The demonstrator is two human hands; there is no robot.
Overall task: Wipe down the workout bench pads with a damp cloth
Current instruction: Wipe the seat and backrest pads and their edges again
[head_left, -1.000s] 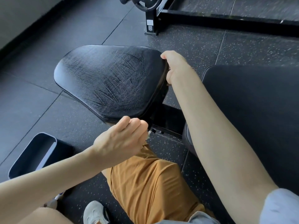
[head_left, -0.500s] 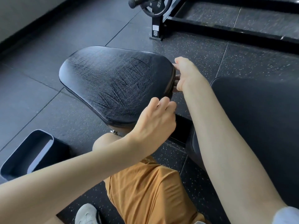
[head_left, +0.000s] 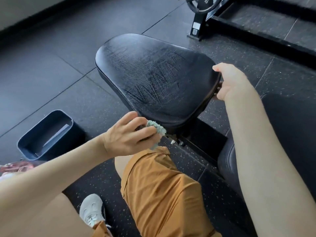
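The black seat pad [head_left: 153, 77] of the bench fills the middle of the view, its top streaked with wet wipe marks. My left hand [head_left: 130, 134] holds a bunched pale green cloth [head_left: 156, 130] against the pad's near edge. My right hand [head_left: 230, 82] grips the pad's right end, thumb on top and fingers curled under the rim. The second, larger black pad [head_left: 290, 134] lies at the right, partly hidden behind my right forearm.
A dark blue plastic bin [head_left: 47, 135] stands on the speckled rubber floor at the left. The bench's black frame [head_left: 203, 141] joins the two pads. A weight rack base with a plate [head_left: 200, 17] is at the top right. My knee in orange shorts is below.
The view has shifted, so the seat pad sits further right. My left hand dropped from the pad's near right edge to its near lower edge, and the cloth now shows. My right hand keeps its grip.
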